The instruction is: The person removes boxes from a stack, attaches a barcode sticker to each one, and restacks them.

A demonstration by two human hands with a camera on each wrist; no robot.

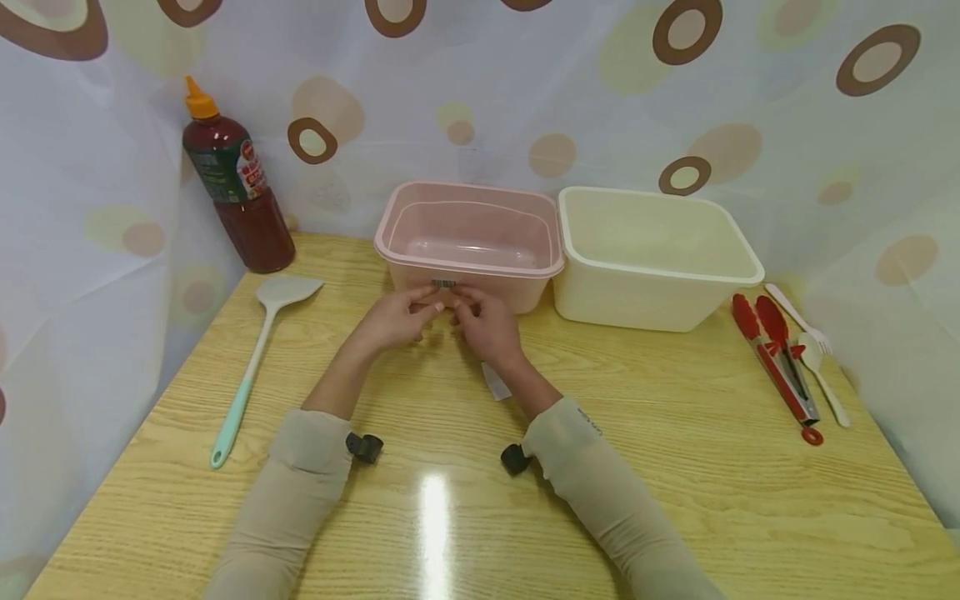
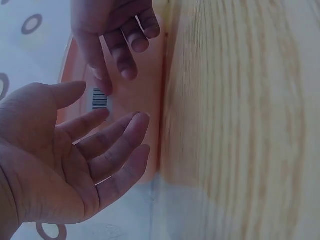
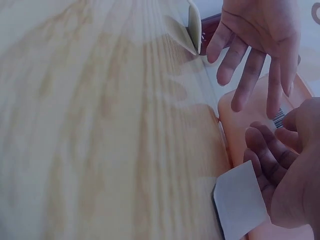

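A pink plastic bin (image 1: 517, 289), its doubled rim looking like two nested bins, stands at the back of the table. On its front wall is a small barcode sticker (image 1: 444, 283). My left hand (image 1: 396, 320) is at the sticker's left side, fingers spread and loosely bent. From the other side my right hand (image 1: 489, 327) reaches in, its index fingertip at the sticker's edge in the left wrist view. Neither hand visibly pinches the sticker. Beside the right wrist is a white paper-like piece (image 3: 241, 202); whether the hand touches it, I cannot tell.
A cream bin (image 1: 637, 292) adjoins the pink one. To the left are a sauce bottle (image 1: 240, 196) and a turner (image 1: 255, 358) with a mint handle. At the right lie red-tipped tongs (image 1: 780, 375), a pale spoon (image 1: 825, 383) and a fork (image 1: 795, 312). Patterned cloth hangs behind.
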